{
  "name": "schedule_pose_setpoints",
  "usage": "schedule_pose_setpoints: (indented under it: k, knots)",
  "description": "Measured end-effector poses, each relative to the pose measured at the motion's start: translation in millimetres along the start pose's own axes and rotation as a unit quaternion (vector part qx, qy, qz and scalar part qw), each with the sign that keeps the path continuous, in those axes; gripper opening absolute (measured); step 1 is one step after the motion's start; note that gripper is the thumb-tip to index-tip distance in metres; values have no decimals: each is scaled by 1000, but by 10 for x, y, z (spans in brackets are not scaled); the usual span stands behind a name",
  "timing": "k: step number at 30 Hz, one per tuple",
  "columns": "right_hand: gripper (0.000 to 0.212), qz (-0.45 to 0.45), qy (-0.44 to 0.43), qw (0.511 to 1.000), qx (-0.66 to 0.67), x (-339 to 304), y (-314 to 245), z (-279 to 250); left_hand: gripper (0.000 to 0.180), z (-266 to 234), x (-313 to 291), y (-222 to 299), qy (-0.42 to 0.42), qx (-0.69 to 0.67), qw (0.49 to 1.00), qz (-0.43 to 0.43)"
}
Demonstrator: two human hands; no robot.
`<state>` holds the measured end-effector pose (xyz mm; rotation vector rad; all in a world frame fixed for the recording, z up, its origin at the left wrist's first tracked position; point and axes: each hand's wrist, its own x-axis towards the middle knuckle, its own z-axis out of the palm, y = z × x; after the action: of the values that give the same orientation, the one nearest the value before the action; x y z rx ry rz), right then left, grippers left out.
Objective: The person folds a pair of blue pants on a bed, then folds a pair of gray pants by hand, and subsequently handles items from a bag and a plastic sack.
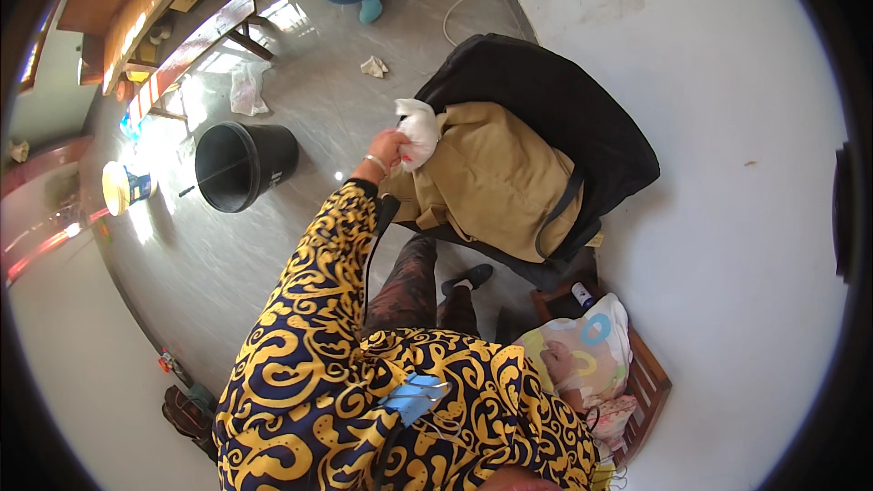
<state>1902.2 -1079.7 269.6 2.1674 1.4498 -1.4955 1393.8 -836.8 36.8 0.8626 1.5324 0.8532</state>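
Fingers of the left hand [388,145] closed on a soft, crumpled white bundle [418,130] with red marks.
The bundle is in the middle, at the left edge of a loose tan fabric piece [500,168], which lies over a large black padded piece [591,118]; whether bundle and fabric touch, I cannot tell. As I judge, gripping the bundle is done and letting go is not yet done; how much else is left, I cannot tell. The right hand is not visible, so its state is unknown. Farther left stands a round black plastic bucket [278,159]; near right, a translucent plastic bag [596,368] with coloured rings rests on a reddish-brown slatted wooden seat [651,391].
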Motion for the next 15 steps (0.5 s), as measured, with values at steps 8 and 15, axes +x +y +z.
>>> schedule_pose_setpoints:
  k: [8, 15]
  knots:
    - [39, -52, -46, 993, 93, 447, -603, -38, 16, 66, -893, 891, 25, -477, 845, -240]
    - [82, -327, -20, 925, 196, 637, -2494, -172, 30, 471, -1561, 1869, -235, -142, 921, 276]
